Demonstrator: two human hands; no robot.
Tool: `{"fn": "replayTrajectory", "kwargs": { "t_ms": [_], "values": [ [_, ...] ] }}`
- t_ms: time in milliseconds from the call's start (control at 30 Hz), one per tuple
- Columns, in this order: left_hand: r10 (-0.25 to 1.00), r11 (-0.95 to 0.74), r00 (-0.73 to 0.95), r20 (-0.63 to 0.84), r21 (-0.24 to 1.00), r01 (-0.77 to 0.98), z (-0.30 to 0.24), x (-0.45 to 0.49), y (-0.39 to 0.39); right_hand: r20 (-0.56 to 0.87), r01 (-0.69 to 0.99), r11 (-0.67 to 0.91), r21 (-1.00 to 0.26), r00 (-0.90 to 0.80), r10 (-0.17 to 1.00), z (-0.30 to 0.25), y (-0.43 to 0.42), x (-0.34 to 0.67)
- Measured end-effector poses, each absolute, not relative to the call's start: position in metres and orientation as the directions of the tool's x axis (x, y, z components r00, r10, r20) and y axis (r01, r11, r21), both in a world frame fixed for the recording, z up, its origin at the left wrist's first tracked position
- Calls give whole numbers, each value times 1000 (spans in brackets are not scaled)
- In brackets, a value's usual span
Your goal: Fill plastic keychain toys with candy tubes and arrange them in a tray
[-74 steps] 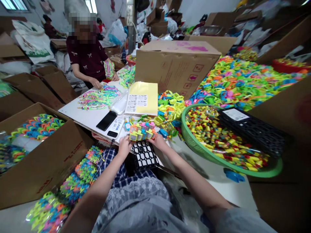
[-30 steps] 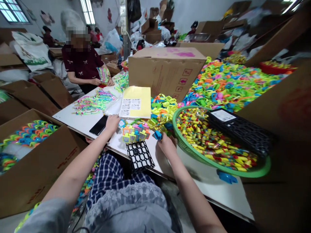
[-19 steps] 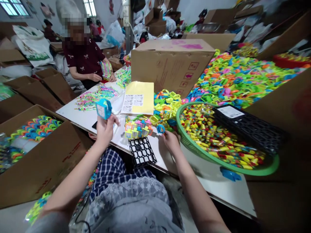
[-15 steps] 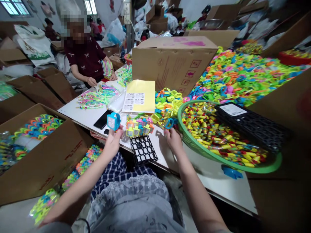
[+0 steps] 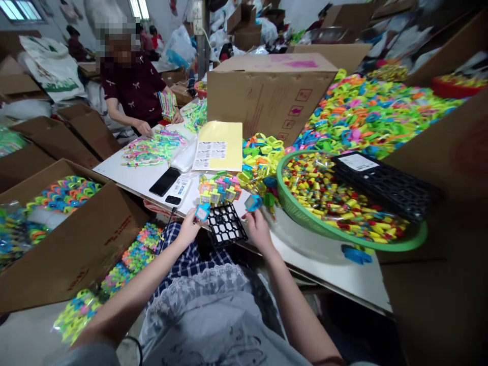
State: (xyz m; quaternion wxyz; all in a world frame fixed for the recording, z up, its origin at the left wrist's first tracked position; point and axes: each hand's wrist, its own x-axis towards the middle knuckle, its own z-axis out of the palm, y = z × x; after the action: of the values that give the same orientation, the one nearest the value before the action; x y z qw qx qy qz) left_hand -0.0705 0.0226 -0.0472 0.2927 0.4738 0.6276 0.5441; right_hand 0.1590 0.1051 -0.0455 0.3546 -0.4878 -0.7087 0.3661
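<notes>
My left hand (image 5: 189, 228), closed, pinches a blue toy watch (image 5: 202, 212) with a pale square face at the near edge of the table. A second blue toy watch (image 5: 253, 203) is held between the fingers of my right hand (image 5: 260, 230). Between my hands a black grid tray (image 5: 227, 235) sticks out over the table edge, tilted towards my lap. Along its far end stand several toy watches (image 5: 219, 192) in yellow, orange and pink, packed close. Beyond them lies a loose heap of yellow, green and orange watches (image 5: 263, 152).
A green basket (image 5: 284, 198) of small yellow-and-red pieces stands at right, another black tray (image 5: 389, 185) resting across it. Phone (image 5: 164, 181), yellow sheet (image 5: 232, 145) and cardboard box (image 5: 263, 96) lie beyond. A co-worker (image 5: 131, 91) handles colourful strips at far left. An open carton (image 5: 76, 244) stands at left.
Both hands have moved closer together, towards the black tray, each still with its blue watch. My left hand has come right and down, uncovering the phone and a small dark object. The view has shifted slightly.
</notes>
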Motion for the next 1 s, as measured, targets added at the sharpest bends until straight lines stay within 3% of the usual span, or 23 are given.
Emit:
{"fn": "replayTrajectory", "kwargs": {
  "t_ms": [167,500,1000],
  "values": [
    [875,-51,-443,194,948,315,-61,-67,35,150,335,319,-887,-444,883,-54,81,142],
    [831,-93,-470,298,907,411,-68,-61,47,227,256,343,-904,-393,891,-72,78,143],
    [854,-47,-427,296,863,504,-75,-61,48,314,291,440,-850,-391,865,-78,80,142]
  ]
}}
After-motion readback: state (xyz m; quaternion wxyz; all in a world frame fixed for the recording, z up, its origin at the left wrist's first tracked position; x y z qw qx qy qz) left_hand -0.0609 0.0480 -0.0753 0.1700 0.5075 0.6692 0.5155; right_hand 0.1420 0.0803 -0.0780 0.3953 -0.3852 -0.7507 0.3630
